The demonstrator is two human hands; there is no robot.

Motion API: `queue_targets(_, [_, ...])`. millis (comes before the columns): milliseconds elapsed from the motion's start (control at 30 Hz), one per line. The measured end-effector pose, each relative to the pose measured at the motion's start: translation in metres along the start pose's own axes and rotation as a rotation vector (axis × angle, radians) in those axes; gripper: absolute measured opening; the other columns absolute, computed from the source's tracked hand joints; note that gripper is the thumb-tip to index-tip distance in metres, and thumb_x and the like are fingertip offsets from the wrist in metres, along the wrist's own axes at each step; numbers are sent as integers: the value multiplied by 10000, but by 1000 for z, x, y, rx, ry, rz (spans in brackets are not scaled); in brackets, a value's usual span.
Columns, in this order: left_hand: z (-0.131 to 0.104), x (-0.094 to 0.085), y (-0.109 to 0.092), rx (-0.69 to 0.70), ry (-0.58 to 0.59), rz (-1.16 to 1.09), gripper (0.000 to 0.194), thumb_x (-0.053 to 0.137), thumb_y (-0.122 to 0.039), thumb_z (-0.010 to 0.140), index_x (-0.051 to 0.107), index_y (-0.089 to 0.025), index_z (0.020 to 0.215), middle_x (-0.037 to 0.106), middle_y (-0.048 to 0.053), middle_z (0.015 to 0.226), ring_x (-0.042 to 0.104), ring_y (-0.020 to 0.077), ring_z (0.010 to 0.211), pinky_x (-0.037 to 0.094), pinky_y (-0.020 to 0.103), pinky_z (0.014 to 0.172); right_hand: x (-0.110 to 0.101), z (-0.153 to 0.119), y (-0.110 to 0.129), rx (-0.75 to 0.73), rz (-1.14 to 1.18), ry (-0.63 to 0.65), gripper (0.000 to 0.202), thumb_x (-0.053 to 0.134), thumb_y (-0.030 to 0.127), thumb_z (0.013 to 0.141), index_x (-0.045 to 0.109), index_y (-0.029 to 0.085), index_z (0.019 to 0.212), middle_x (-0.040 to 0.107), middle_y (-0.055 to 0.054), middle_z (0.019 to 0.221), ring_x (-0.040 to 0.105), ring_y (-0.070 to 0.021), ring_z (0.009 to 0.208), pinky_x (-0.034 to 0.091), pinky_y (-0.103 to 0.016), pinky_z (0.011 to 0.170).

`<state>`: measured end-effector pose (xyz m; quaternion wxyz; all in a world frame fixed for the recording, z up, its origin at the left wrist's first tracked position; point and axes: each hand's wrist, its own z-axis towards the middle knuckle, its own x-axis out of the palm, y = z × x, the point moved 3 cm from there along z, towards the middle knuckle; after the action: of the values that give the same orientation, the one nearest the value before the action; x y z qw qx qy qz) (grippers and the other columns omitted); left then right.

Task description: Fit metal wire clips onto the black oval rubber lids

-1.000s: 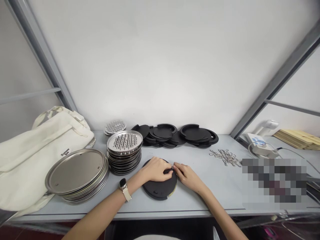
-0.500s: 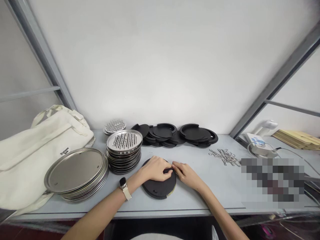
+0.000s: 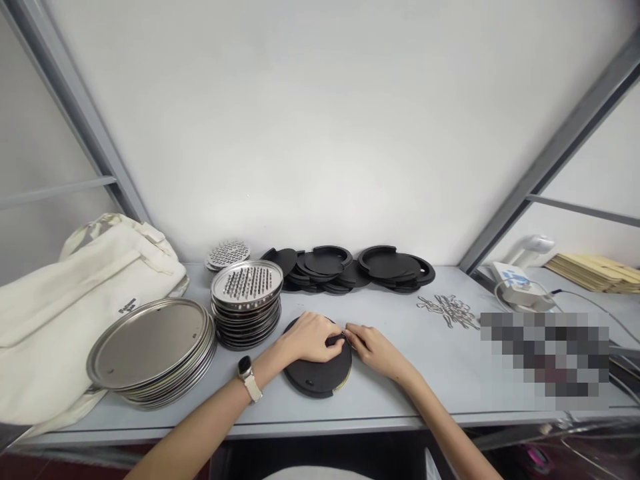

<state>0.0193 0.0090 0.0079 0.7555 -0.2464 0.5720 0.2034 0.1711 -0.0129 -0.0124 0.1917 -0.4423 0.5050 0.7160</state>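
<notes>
A round black disc (image 3: pixel 315 377) lies flat on the grey table, with a thin yellowish edge showing at its lower right. Over the disc's upper part is my left hand (image 3: pixel 314 337), its thumb and fingers curled and closed on a raised black part near the right side. My right hand (image 3: pixel 369 345) meets it at the disc's right edge, thumb and forefinger pinched together. Whatever sits between those right fingertips is too small to make out. Left of the disc stands a stack of round metal grater plates (image 3: pixel 247 288).
Large round metal lids (image 3: pixel 150 343) are piled at the left, before a cream cloth bag (image 3: pixel 95 280). Black ring-shaped pieces (image 3: pixel 326 261) line the wall. Small bent metal wire pieces (image 3: pixel 449 311) lie to the right, near a white box with a cable (image 3: pixel 520 287).
Both hands keep their hold at the disc's right edge, with barely any movement. The whole view has shifted slightly.
</notes>
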Motion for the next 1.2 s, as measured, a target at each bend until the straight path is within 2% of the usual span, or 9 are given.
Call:
queue_targets(267, [-1, -1, 0, -35, 39, -22, 285, 456, -376, 845, 622, -187, 711, 677, 26, 735, 605, 175, 657, 304, 271, 552, 1, -2, 2, 10, -31, -49, 280, 281, 255, 942, 364, 213, 678, 427, 25, 572, 445, -146, 563, 306, -258, 577])
queue_targets(600, [0, 0, -1, -18, 0, 1, 256, 475, -357, 835, 579, -194, 667, 644, -1, 659, 571, 155, 591, 235, 285, 507, -1, -3, -1, -12, 19, -36, 302, 285, 273, 947, 377, 204, 668, 450, 26, 588, 447, -134, 578, 321, -244, 592])
queue_targets(933, [0, 1, -2, -29, 17, -21, 259, 466, -368, 844, 598, -194, 705, 662, 16, 710, 585, 168, 626, 288, 271, 538, 0, -4, -6, 10, 87, -22, 294, 318, 271, 921, 360, 197, 639, 389, 49, 557, 359, -108, 523, 283, -228, 536])
queue_targets(1200, [0, 1, -2, -47, 26, -36, 260, 462, -364, 847, 600, -192, 709, 656, 23, 706, 585, 171, 630, 314, 268, 555, 0, -5, -5, 16, 81, -56, 271, 334, 241, 899, 371, 195, 635, 390, 50, 551, 359, -107, 524, 282, -236, 535])
